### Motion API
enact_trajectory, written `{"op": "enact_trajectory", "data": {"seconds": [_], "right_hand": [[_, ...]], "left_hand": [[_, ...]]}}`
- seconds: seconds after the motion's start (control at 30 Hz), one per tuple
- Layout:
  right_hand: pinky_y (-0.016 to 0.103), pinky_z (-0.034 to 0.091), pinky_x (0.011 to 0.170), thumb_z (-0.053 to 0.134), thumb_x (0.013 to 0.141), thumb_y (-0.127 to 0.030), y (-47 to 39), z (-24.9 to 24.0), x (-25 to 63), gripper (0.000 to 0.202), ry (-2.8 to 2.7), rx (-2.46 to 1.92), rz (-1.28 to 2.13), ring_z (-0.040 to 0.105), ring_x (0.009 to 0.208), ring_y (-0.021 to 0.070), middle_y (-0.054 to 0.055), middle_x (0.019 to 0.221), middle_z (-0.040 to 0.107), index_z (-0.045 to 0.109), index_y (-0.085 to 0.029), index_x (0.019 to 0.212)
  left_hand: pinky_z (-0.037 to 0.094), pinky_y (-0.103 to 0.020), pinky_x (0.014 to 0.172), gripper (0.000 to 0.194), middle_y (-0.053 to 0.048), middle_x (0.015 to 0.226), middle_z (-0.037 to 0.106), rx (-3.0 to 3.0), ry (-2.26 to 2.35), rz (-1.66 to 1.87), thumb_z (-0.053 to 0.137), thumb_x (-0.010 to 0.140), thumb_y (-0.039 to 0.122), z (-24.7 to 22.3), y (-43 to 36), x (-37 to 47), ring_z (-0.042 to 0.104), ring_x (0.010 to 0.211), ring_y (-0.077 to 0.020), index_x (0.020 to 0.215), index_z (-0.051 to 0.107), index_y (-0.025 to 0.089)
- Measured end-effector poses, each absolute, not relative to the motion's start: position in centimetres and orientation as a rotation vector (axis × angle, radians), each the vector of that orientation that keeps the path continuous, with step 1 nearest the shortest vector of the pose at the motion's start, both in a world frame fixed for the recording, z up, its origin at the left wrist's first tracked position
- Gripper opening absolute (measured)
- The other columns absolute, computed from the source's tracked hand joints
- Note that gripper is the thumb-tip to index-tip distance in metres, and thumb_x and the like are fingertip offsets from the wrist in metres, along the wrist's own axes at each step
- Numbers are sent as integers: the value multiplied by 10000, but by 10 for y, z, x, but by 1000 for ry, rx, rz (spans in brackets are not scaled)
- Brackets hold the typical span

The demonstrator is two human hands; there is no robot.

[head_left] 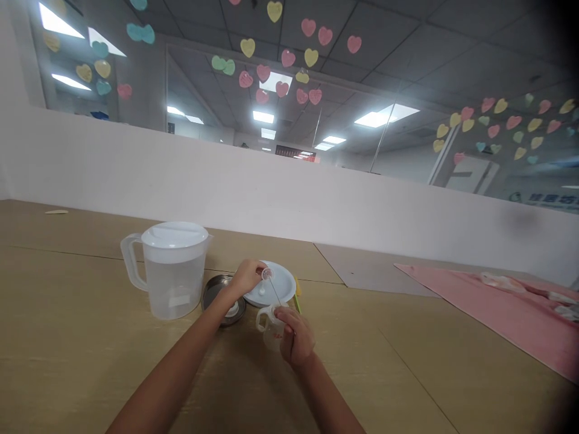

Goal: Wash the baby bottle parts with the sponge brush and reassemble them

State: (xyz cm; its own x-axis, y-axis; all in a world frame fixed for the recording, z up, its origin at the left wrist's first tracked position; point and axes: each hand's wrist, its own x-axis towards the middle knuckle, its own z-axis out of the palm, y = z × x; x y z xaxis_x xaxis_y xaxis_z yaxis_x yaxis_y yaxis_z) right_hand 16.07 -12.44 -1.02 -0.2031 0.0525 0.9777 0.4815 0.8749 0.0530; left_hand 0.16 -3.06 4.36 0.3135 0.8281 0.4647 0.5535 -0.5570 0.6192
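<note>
Above the pale plate (286,283), my left hand (246,277) grasps a small clear cup (267,274) between its fingers. My right hand (297,337) pinches a thin stick (275,290), whose upper end reaches to this cup. Beside my right hand stands a small jug (271,334); if I touch it, I cannot tell. Further left are a metal dish (213,296) and a lidded pitcher (174,280).

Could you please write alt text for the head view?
The left hand holds a clear round item, a thin stick slanting from it toward the right hand at a small jug. A lidded pitcher and pale plate sit on the table.
</note>
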Motion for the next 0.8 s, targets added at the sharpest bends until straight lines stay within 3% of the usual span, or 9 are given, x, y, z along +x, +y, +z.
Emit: {"op": "enact_trajectory", "data": {"seconds": [0.33,0.53,0.8], "right_hand": [[270,545,639,310,914,-189,-130,-4,159,243,-1770,-376,-450,660,752,153,85,797,677,531,-177,1014],[282,549,651,321,886,-125,-129,-1,158,237,-1777,-360,-473,653,776,164,105,795,664,525,-151,1003],[296,552,698,319,897,-124,-122,-5,162,238,-1709,-461,-402,654,837,162,101,851,667,535,-171,987]], "left_hand": [[449,-215,658,238,-64,807,728,2163,1185,1120,524,698,183,41,-26,1,622,718,-152,795,733,124],[458,-216,676,242,-43,804,731,2213,1198,1059,519,678,124,42,-29,5,636,733,-153,780,737,154],[439,-263,822,164,-44,922,722,2343,1219,983,611,727,217,55,-45,15,630,872,-186,827,740,201]]}}
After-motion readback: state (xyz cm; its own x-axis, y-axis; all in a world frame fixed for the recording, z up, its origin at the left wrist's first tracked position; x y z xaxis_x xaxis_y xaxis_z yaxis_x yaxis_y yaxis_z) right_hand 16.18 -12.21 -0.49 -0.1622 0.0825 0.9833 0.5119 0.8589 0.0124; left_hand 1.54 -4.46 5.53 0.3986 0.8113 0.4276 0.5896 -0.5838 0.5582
